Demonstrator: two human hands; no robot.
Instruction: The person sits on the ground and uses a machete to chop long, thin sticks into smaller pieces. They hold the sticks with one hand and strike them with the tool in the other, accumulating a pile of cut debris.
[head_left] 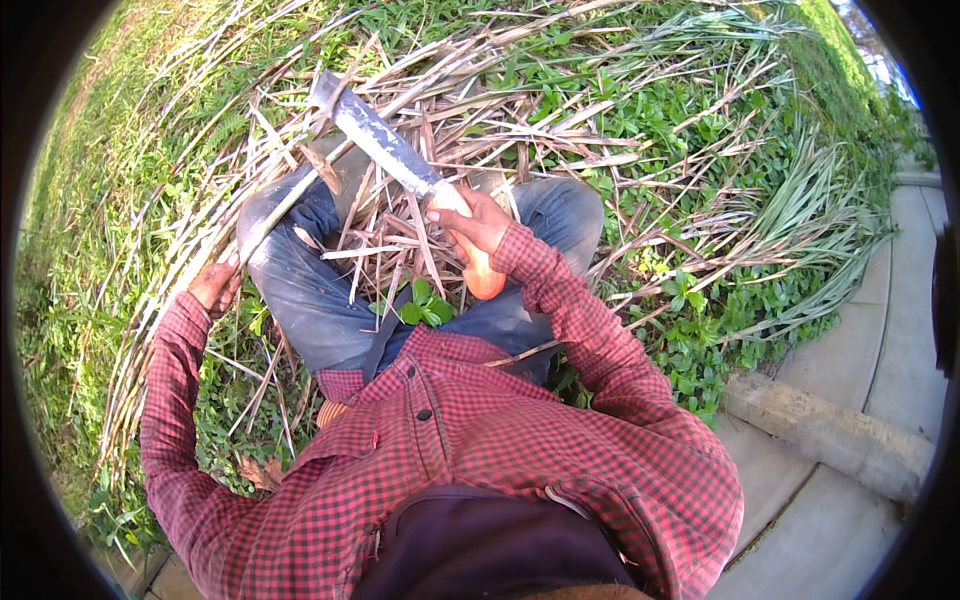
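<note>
My right hand (pixel 475 221) is wrapped round the pale wooden handle of a machete (pixel 385 141), whose butt end is orange. The worn, whitish blade points up and to the left, and its tip lies at a long stalk (pixel 285 208). Beside my left knee, my left hand (pixel 214 287) is closed on the lower end of that stalk, its fingers partly hidden. The stalk slants over my knee toward the blade. Short cut pieces of stalk (pixel 400 238) lie in a heap between and beyond my legs.
Long dry stalks (pixel 150 330) lie in a curved bundle along my left side. Leafy green tops (pixel 810 215) spread over the plants at the right. Concrete slabs (pixel 835 335) and a rounded concrete or wooden beam (pixel 825 430) border the grass at the lower right.
</note>
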